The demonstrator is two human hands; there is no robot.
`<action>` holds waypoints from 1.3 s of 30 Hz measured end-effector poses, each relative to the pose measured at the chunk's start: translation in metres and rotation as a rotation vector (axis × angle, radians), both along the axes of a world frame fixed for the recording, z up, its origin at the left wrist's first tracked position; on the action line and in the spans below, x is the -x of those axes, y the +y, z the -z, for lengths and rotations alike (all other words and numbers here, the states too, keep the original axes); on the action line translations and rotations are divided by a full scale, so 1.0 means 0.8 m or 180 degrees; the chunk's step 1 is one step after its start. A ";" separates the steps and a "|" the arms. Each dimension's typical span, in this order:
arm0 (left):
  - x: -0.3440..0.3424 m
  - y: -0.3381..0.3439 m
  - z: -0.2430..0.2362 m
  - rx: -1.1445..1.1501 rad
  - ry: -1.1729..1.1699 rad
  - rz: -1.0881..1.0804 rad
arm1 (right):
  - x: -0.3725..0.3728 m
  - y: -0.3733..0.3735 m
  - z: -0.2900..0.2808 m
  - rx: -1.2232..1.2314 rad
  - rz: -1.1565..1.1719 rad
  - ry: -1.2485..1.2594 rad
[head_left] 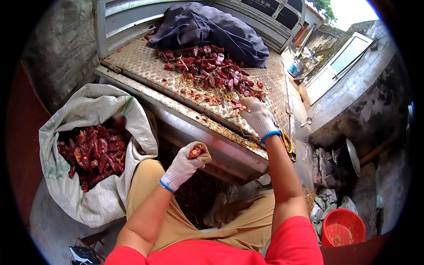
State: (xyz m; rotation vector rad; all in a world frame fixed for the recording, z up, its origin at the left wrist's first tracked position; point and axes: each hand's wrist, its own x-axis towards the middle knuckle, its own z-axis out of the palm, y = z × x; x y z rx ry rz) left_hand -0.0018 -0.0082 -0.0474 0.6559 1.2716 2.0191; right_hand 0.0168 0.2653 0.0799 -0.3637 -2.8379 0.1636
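Note:
My left hand [187,163], in a white glove, is closed around red dried chilli pieces [195,152] in front of the metal truck bed's edge. My gloved right hand [258,117] reaches onto the bed beside a heap of dried red chillies [207,66] with stems and scattered seeds. Its fingertips are curled, and what they hold, if anything, is hard to make out. Yellow loops, perhaps handles [286,141], show behind my right wrist. An open white woven sack [59,185] holding dried chillies [99,154] stands to my left.
A dark bundled cloth [207,28] lies on the truck bed [128,62] behind the heap. A red basin [342,225], rags [324,205] and a clutter of pans [349,154] are at my right. A white door [335,68] stands beyond the truck; a wall [62,57] is at the left.

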 end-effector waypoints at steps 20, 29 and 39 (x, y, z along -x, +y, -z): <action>0.013 0.000 0.008 -0.0491 -0.0706 0.0149 | 0.063 0.048 0.024 -0.0093 -0.0117 -0.0622; 0.016 -0.005 0.006 -0.0463 -0.0726 0.0056 | 0.059 0.033 -0.004 0.4062 0.0202 0.0858; 0.011 0.002 0.017 -0.0657 -0.1046 0.0210 | 0.080 -0.266 -0.024 0.2795 -0.1300 -0.0832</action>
